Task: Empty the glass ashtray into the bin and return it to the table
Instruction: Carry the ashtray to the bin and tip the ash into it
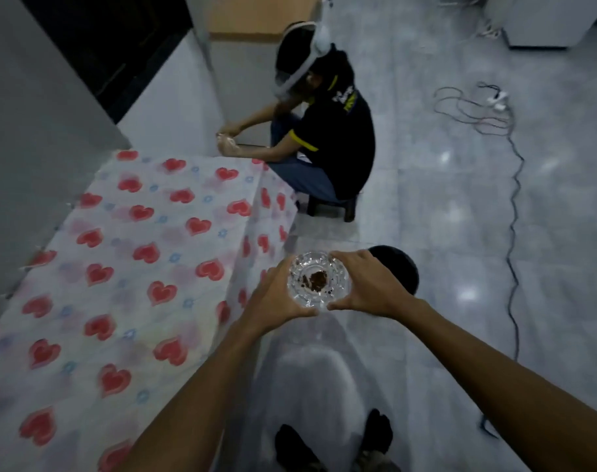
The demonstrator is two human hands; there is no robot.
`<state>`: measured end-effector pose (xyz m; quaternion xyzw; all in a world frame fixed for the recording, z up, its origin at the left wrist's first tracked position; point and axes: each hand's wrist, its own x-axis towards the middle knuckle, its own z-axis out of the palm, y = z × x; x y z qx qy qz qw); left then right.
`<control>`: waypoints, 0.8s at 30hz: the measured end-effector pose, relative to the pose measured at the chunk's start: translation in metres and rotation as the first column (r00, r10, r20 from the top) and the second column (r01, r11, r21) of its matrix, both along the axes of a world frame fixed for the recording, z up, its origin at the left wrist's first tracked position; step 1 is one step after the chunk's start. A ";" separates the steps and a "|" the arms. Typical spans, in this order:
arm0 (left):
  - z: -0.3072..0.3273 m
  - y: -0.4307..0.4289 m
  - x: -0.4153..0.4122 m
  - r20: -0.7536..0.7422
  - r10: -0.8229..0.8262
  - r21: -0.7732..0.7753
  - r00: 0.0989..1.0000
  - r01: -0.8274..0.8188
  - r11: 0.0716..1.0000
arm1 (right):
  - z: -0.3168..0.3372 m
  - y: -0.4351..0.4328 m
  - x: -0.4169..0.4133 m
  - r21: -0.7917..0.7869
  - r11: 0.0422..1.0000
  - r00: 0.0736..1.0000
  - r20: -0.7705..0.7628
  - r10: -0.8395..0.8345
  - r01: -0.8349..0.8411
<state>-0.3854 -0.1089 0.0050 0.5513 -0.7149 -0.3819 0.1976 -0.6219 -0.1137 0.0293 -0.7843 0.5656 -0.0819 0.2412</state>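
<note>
While my left hand and right hand clasp the glass ashtray from either side, it sits level between them with brown ash in its middle, past the table edge, beside the dark bin.

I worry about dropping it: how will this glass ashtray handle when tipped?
The clear cut-glass ashtray looks thick, so probably heavy and rigid. Being glass, it would likely break on the tiled floor. The brown ash looks loose, so should slide out.
</note>
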 end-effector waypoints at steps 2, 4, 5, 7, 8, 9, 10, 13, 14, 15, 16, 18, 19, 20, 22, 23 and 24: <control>0.000 -0.001 -0.036 -0.014 -0.056 -0.002 0.998 0.056 0.998 | 0.000 0.010 -0.034 0.006 0.999 0.999 0.006 -0.036 0.036; -0.001 0.001 -0.071 -0.026 -0.096 0.000 0.995 0.096 0.995 | 0.000 0.020 -0.069 0.017 0.997 0.996 0.038 -0.075 0.074; -0.001 0.001 -0.088 -0.032 -0.110 0.010 0.993 0.111 0.994 | -0.001 0.024 -0.085 0.028 0.995 0.994 0.046 -0.099 0.098; -0.001 0.002 -0.121 -0.042 -0.143 0.019 0.989 0.143 0.989 | -0.003 0.034 -0.116 0.054 0.989 0.988 0.059 -0.143 0.140; -0.001 0.002 -0.137 -0.041 -0.162 0.025 0.986 0.163 0.986 | -0.004 0.039 -0.131 0.060 0.985 0.984 0.066 -0.164 0.160; -0.002 0.003 -0.152 -0.044 -0.181 0.033 0.983 0.182 0.983 | -0.004 0.044 -0.145 0.065 0.981 0.980 0.078 -0.185 0.181; -0.003 0.003 -0.166 -0.038 -0.198 0.042 0.979 0.200 0.979 | -0.002 0.049 -0.158 0.075 0.976 0.974 0.083 -0.212 0.206; -0.009 0.003 -0.204 -0.029 -0.235 0.054 0.971 0.237 0.970 | 0.003 0.061 -0.194 0.091 0.959 0.958 0.078 -0.275 0.268; -0.011 0.003 -0.215 -0.023 -0.246 0.054 0.969 0.247 0.967 | 0.003 0.064 -0.203 0.102 0.953 0.953 0.072 -0.293 0.286; -0.013 0.002 -0.225 -0.014 -0.256 0.060 0.967 0.257 0.965 | 0.001 0.066 -0.212 0.118 0.946 0.947 0.072 -0.313 0.303; -0.014 0.001 -0.234 -0.007 -0.265 0.068 0.964 0.265 0.962 | 0.000 0.067 -0.220 0.140 0.938 0.942 0.072 -0.329 0.317; -0.016 -0.003 -0.247 -0.008 -0.277 0.084 0.961 0.276 0.957 | -0.006 0.067 -0.233 0.167 0.928 0.933 0.088 -0.350 0.332; -0.017 -0.005 -0.253 -0.008 -0.282 0.095 0.959 0.282 0.955 | -0.010 0.067 -0.239 0.173 0.925 0.929 0.095 -0.358 0.339; -0.019 -0.008 -0.258 -0.006 -0.289 0.105 0.957 0.288 0.952 | -0.014 0.066 -0.243 0.173 0.923 0.926 0.099 -0.365 0.345; -0.023 -0.013 -0.264 -0.007 -0.306 0.117 0.952 0.305 0.945 | -0.021 0.063 -0.250 0.166 0.921 0.921 0.114 -0.372 0.352; -0.026 -0.017 -0.266 -0.008 -0.315 0.127 0.949 0.314 0.941 | -0.026 0.062 -0.252 0.166 0.920 0.919 0.118 -0.377 0.356; -0.029 -0.021 -0.267 -0.007 -0.326 0.135 0.945 0.324 0.936 | -0.030 0.059 -0.252 0.165 0.918 0.917 0.118 -0.380 0.360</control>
